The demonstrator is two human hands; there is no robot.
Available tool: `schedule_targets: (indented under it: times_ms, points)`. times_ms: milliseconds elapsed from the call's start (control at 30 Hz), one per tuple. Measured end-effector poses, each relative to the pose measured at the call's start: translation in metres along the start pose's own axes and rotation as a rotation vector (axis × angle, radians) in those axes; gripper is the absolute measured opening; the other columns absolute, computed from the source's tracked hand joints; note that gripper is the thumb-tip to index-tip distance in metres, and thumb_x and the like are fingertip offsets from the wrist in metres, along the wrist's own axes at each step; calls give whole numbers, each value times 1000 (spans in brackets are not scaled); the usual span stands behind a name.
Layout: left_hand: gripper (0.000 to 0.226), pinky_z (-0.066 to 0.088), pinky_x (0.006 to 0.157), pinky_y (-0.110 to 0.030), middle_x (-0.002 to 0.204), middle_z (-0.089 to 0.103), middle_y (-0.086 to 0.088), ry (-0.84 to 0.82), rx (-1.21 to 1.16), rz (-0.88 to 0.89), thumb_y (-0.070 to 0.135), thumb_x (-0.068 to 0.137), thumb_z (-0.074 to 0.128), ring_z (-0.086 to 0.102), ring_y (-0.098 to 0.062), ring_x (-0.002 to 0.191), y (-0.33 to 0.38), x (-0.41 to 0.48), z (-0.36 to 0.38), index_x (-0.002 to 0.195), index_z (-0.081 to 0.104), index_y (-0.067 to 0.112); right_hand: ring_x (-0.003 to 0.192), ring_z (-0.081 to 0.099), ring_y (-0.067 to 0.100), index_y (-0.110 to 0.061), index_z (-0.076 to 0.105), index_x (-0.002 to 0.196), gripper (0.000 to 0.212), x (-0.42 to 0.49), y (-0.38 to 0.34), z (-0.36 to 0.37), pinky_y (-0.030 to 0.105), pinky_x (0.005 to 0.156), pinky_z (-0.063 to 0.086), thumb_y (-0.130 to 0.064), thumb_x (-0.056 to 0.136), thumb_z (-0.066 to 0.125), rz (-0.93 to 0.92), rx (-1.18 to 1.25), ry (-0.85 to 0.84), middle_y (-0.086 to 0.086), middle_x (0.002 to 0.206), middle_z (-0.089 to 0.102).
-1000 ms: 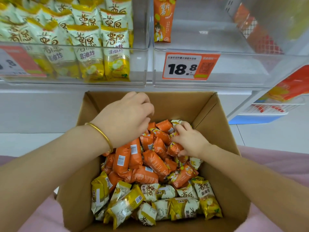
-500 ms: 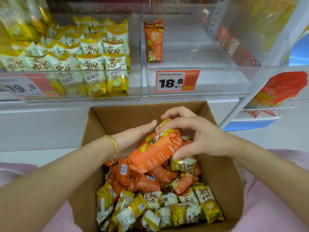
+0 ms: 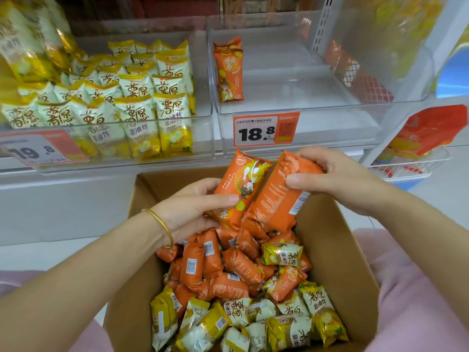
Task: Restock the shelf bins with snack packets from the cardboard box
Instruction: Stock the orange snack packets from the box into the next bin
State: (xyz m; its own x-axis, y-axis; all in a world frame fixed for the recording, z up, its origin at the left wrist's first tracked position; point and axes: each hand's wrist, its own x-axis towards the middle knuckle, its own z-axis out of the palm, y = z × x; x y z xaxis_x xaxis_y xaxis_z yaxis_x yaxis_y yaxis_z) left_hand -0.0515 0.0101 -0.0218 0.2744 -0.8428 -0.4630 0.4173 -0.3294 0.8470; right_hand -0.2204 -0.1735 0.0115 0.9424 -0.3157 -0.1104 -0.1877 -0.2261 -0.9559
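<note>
An open cardboard box [image 3: 337,252] holds several orange and yellow snack packets. Above its far end my left hand [image 3: 193,207] grips one orange packet [image 3: 241,184], printed side up. My right hand [image 3: 337,179] grips a second orange packet [image 3: 274,201], barcode side up, beside the first. Just behind them is a clear shelf bin [image 3: 304,123] with an 18.8 price tag [image 3: 265,129]; an orange packet [image 3: 228,72] stands at its back left, with another partly hidden behind it.
To the left, another clear bin [image 3: 200,138] is packed with yellow packets and carries a 19.8 tag [image 3: 38,148]. A wire basket [image 3: 411,161] with a red bag hangs at the right. Pink fabric lies under the box.
Both hands have come up out of the box, each now holding its own orange packet; half a second ago they held one together. The view has tilted up toward the bins.
</note>
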Motion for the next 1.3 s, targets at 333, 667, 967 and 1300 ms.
schedule_targets:
  times_ms: [333, 667, 967, 1300]
  points:
    - [53, 56, 82, -42, 111, 66, -16, 190, 141, -37, 8, 74, 71, 67, -25, 94, 9, -3, 1, 123, 52, 7, 121, 55, 13, -35, 64, 106, 53, -7, -7, 2, 29, 91, 52, -28, 58, 86, -250, -28, -46, -7, 127, 59]
    - [45, 60, 66, -36, 103, 69, -16, 208, 153, -90, 11, 79, 70, 69, -22, 84, 9, -3, 0, 120, 52, 5, 125, 49, 5, -43, 56, 102, 42, -3, 6, 26, 32, 90, 51, -30, 66, 74, -209, 46, -116, -15, 142, 40]
    - [49, 57, 78, -39, 104, 68, -7, 243, 394, 98, 11, 64, 84, 68, -22, 92, 13, -3, -5, 106, 62, 26, 99, 67, 13, -31, 53, 110, 59, 1, 9, 21, 28, 74, 54, -17, 59, 78, 35, 157, 27, 0, 110, 67]
    - [28, 58, 72, -32, 93, 71, -4, 345, 470, 285, 23, 77, 74, 70, -16, 81, 21, -5, -2, 99, 57, 16, 90, 68, 22, -15, 63, 117, 75, 4, 12, 23, 31, 71, 57, -19, 43, 74, 146, 451, -54, 10, 106, 71]
